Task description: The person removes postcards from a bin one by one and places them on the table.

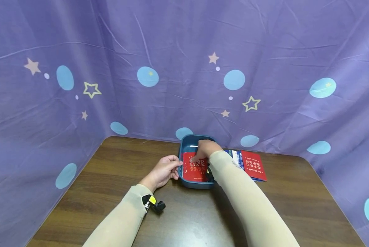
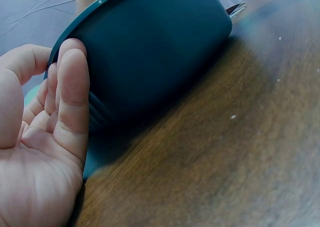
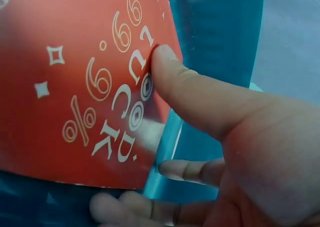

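Observation:
A deep teal plastic bin point(image 1: 197, 185) stands near the back edge of the table. Inside it is a thin red booklet point(image 1: 195, 174) with "GOOD LUCK" printed on its cover. My right hand point(image 1: 206, 149) reaches into the bin and holds the booklet by its edge. In the right wrist view the thumb point(image 3: 167, 69) lies on the cover while the other fingers show past the booklet's edge. At the bin's left side, my left hand point(image 1: 162, 172) grips the rim. Its fingers point(image 2: 73, 87) rest along the bin's outer wall point(image 2: 155, 52) in the left wrist view.
Right of the bin, several overlapping booklets lie on the wooden table point(image 1: 181, 219), a red one point(image 1: 254, 164) on the right and blue ones beside it. My right forearm partly covers them. A purple curtain point(image 1: 184, 41) hangs behind and left of the table.

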Demonstrator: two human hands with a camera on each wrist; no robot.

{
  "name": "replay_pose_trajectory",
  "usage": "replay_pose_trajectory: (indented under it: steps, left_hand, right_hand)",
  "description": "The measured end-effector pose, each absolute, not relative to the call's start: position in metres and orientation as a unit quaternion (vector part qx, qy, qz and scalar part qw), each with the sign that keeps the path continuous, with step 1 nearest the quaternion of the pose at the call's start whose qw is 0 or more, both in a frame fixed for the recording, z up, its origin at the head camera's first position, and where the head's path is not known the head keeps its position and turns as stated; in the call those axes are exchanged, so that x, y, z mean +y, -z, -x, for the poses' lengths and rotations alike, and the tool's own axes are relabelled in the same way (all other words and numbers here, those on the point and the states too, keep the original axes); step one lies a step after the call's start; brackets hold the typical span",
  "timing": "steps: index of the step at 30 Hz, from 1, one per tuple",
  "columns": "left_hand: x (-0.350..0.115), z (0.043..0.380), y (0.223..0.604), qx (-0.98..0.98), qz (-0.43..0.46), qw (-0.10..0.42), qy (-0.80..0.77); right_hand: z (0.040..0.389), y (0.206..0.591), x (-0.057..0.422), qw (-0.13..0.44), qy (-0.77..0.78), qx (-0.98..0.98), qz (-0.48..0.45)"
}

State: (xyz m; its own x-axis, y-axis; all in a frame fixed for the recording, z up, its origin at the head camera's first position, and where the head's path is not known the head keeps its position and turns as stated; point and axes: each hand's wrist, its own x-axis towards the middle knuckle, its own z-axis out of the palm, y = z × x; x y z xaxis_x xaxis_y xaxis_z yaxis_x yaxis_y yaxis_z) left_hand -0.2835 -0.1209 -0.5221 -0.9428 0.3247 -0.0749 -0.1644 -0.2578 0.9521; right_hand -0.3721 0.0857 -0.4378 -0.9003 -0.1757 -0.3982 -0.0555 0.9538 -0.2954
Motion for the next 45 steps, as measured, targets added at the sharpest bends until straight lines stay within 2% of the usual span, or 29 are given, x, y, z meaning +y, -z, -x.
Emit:
replay_pose_trajectory:
  steps: [6, 11, 17, 24, 35, 45]
  left_hand:
    - [-0.122, 0.283, 0.522, 0.593, -0.060, 0.154, -0.788]
    - [-0.121, 0.283, 0.523, 0.589, -0.061, 0.155, -0.791]
    - [-0.121, 0.283, 0.522, 0.593, -0.070, 0.152, -0.788]
    - [-0.121, 0.283, 0.522, 0.597, -0.067, 0.152, -0.785]
    - [-0.120, 0.282, 0.519, 0.594, -0.066, 0.151, -0.787]
    - [-0.120, 0.283, 0.521, 0.593, -0.066, 0.153, -0.788]
  right_hand:
    - [0.368, 0.432, 0.087, 0.190, 0.152, 0.966, 0.084]
    - [0.362, 0.416, 0.097, 0.121, 0.187, 0.967, 0.124]
    - [0.353, 0.399, 0.118, 0.094, 0.275, 0.949, 0.121]
    - [0.344, 0.404, 0.152, 0.048, 0.342, 0.929, 0.130]
    - [0.337, 0.402, 0.206, 0.016, 0.423, 0.902, 0.080]
    - [0.333, 0.393, 0.258, -0.022, 0.367, 0.928, 0.058]
